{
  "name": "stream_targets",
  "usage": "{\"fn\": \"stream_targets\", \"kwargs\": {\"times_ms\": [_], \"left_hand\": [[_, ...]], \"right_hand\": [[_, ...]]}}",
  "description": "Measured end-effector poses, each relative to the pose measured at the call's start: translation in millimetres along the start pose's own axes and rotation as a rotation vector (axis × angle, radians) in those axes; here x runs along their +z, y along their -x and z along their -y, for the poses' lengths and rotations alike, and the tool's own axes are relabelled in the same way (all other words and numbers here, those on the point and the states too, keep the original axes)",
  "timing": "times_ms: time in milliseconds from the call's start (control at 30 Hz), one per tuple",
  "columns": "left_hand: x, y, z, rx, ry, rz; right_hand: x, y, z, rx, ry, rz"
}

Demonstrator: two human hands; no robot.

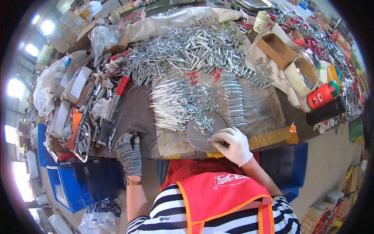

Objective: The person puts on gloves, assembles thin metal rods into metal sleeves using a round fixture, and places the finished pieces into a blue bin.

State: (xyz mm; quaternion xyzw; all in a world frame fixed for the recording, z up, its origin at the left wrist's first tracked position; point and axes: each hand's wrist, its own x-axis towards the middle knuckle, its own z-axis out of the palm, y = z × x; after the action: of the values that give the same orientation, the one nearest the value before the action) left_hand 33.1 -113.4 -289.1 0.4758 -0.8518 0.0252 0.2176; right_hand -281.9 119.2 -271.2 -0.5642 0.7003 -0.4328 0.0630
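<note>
My right hand (232, 145), in a white glove, pinches a thin silver metal rod (194, 139). The rod lies level across the near part of a round grey disc (197, 146). A small heap of short metal pins (204, 123) sits on that disc. At the table's front edge, my left hand (129, 154) in a grey striped glove rests with fingers apart, close to a dark flat piece (137, 128). Beyond the disc lie a stack of long thin rods (168, 104), more small pins (201, 97), and a column of thicker metal tubes (233, 100).
A big pile of metal rods and tubes (187, 48) spreads across the back. Tools, including a red-handled brush (113, 109), crowd the left. Cardboard boxes (276, 50) and a red can (322, 96) stand right. Blue bins (83, 183) sit below the table.
</note>
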Motion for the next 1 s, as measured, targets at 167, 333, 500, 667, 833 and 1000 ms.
{"fn": "stream_targets", "kwargs": {"times_ms": [167,333,500,667,833,1000], "left_hand": [[-2,-2,-23,0.025,0.045,-0.099],[-62,-8,-134,0.093,0.725,0.441],[-64,-9,-167,0.435,0.582,0.508],[-37,-5,-168,0.673,0.337,0.507],[-49,-9,-165,0.644,0.411,0.342],[-46,-9,-172,0.677,0.162,0.412]], "right_hand": [[2,2,-2,-0.004,0.012,0.015],[3,8,-8,0.024,0.060,0.009],[3,8,-4,0.040,0.077,-0.027],[4,8,-6,0.011,0.055,-0.009],[2,10,-7,0.041,0.051,0.005],[3,7,-7,0.011,0.044,-0.006]]}}
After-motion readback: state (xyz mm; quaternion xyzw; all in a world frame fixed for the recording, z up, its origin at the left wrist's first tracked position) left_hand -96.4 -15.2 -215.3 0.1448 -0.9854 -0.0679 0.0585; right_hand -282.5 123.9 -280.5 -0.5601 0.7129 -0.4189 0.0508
